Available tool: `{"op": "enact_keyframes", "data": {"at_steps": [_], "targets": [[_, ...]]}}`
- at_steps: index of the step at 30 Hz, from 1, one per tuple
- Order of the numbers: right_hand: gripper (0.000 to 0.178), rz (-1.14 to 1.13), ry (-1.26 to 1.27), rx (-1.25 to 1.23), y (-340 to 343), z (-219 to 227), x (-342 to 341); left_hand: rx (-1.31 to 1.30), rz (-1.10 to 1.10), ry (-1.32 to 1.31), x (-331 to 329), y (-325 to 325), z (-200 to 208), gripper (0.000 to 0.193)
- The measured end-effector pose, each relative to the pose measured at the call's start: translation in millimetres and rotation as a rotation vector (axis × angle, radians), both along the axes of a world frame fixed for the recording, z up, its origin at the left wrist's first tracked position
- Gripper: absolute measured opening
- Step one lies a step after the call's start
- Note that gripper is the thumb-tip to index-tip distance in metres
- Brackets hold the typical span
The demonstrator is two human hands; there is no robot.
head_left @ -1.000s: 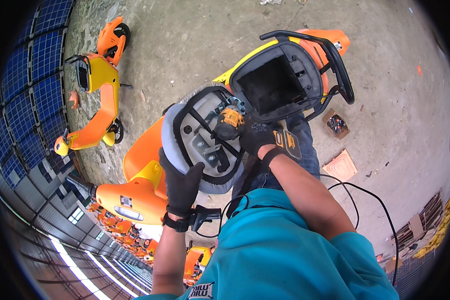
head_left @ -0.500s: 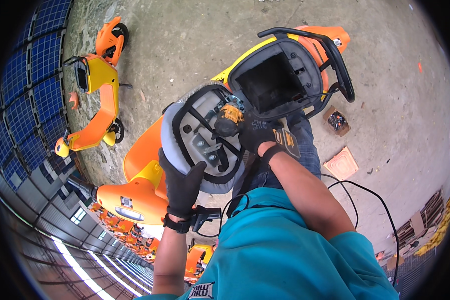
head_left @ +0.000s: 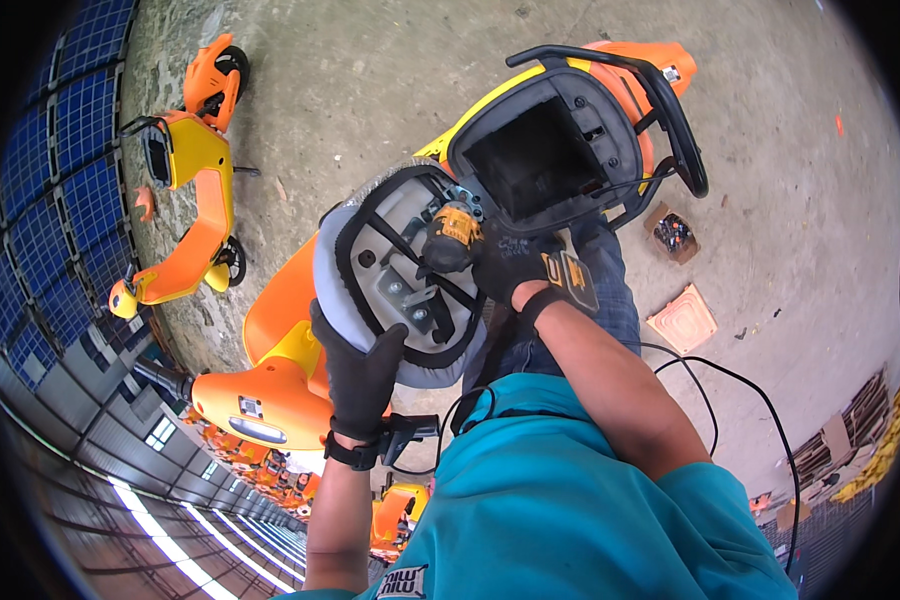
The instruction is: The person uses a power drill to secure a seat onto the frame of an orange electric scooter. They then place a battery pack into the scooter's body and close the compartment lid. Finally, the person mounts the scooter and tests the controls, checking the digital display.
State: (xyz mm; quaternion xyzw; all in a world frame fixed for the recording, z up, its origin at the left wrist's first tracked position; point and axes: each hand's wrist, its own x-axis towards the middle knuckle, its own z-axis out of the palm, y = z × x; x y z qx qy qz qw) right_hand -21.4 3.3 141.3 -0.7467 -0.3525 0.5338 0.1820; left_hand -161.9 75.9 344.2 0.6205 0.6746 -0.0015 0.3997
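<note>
A grey scooter seat (head_left: 342, 262) is tipped up, its pale underside with black straps and a metal bracket (head_left: 407, 300) facing me. In a black glove, my left hand (head_left: 362, 365) grips the seat's near left edge, thumb on the rim. My right hand (head_left: 507, 262), gloved too, is closed round the grip of a yellow-and-black cordless power driver (head_left: 454, 236). The driver's head lies over the seat's underside by the metal hinge (head_left: 469, 201); its tip is hidden. Behind the hinge, the black storage compartment (head_left: 538, 160) of the orange-and-yellow scooter (head_left: 275, 312) stands uncovered.
A second scooter (head_left: 206, 205) is parked at the left by a blue mesh barrier (head_left: 42, 213). On the floor at right sit a small box of fasteners (head_left: 672, 234) and an orange square panel (head_left: 683, 319). A black cable (head_left: 760, 400) trails beside me. A black rail (head_left: 670, 110) edges the compartment.
The whole scene has shifted slightly left in view. Both hands keep their hold on the seat and the power driver, with little movement between them.
</note>
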Motion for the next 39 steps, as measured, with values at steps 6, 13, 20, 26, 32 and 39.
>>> {"op": "enact_keyframes", "data": {"at_steps": [6,13,20,26,32,39], "targets": [[0.033,0.012,0.038,-0.050,2.3,4.1,3.5,0.017,-0.030,0.062,-1.7,0.0,-0.9,0.097],[0.033,0.011,-0.021,0.025,-0.6,-3.2,-0.6,-0.030,0.053,0.005,7.5,2.4,1.4,0.097],[0.033,0.025,0.004,0.007,0.3,-1.1,2.0,-0.013,0.013,0.002,4.3,2.9,0.1,0.096],[0.033,0.006,0.003,-0.017,2.0,3.1,3.5,0.007,-0.004,0.044,3.9,2.5,0.7,0.096],[0.036,0.000,-0.011,-0.007,0.1,-1.8,1.0,0.004,-0.004,0.041,3.9,2.9,0.5,0.096],[0.036,0.030,-0.002,0.012,3.9,4.7,5.3,-0.019,0.027,0.020,7.4,3.1,2.0,0.097]]}}
